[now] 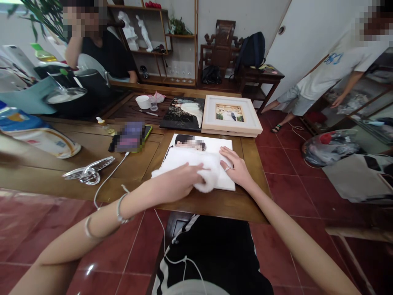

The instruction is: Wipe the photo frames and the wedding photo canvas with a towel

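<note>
A black garment [215,254] with white stripes is seen nearest, crossed by a white cord [185,259]. Beyond it, the brown wooden table [153,205] is reached by both arms. Near its front edge lies a white photo panel [229,147], partly covered by a fluffy white cloth [172,159]. The cloth is gripped by the left hand [186,178], its fingers bent into the bunched pile. The panel's right side is touched by the right hand [236,166], laid flat with fingers spread.

To the left, a shiny silver object [89,170] is set down near a phone [130,137], to which a white cable [113,174] is joined. Behind the panel, a dark photo panel [184,112] and a framed picture [256,123] are placed side by side. Farther left, a white bowl [143,102] is seen on a dark tray [123,107].

The floor [284,176] is laid with red tiles. A person in black [107,57] is seated across the table; a person in white [330,76] is seen at right. Against the far wall, white statuettes [143,32] are kept on a shelf [181,36], beside a carved chair [221,45].
</note>
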Demonstrator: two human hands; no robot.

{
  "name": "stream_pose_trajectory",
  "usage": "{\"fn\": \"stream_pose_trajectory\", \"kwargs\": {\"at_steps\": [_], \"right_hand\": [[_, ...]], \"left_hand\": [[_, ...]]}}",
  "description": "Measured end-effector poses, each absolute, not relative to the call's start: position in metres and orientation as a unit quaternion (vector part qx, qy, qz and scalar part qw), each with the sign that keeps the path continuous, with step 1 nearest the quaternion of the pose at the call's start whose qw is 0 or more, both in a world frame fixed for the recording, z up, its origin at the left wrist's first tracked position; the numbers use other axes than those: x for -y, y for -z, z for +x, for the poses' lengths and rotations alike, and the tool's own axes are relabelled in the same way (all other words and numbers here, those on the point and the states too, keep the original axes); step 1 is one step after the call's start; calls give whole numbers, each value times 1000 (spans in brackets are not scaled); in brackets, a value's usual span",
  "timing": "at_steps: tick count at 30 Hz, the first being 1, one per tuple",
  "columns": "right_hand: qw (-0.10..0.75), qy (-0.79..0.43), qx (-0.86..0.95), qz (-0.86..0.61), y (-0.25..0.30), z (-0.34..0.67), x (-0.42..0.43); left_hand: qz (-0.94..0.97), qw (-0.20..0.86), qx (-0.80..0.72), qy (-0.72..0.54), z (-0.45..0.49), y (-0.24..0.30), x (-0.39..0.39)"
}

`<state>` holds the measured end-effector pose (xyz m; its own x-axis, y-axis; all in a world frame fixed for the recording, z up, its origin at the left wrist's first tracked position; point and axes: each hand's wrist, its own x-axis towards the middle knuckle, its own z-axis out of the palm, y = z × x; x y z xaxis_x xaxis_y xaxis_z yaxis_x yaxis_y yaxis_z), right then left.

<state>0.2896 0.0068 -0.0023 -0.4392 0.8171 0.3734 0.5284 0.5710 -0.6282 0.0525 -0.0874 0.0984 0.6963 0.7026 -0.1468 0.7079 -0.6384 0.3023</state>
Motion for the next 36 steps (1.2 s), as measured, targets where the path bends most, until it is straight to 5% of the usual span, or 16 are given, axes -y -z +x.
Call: {"fn": "stream_pose_trajectory", "kwargs": {"at_steps": [10,25,36], "right_hand": [[344,-211,823,-399,5,291,-8],[343,-216,822,-401,4,289,-7],[339,-212,827,-395,4,290,-7]], "left_hand": [[897,68,-437,-10,64,-72,8],[935,96,-341,16,62,-87,143],[895,116,-430,-7,69,-93,25]]}}
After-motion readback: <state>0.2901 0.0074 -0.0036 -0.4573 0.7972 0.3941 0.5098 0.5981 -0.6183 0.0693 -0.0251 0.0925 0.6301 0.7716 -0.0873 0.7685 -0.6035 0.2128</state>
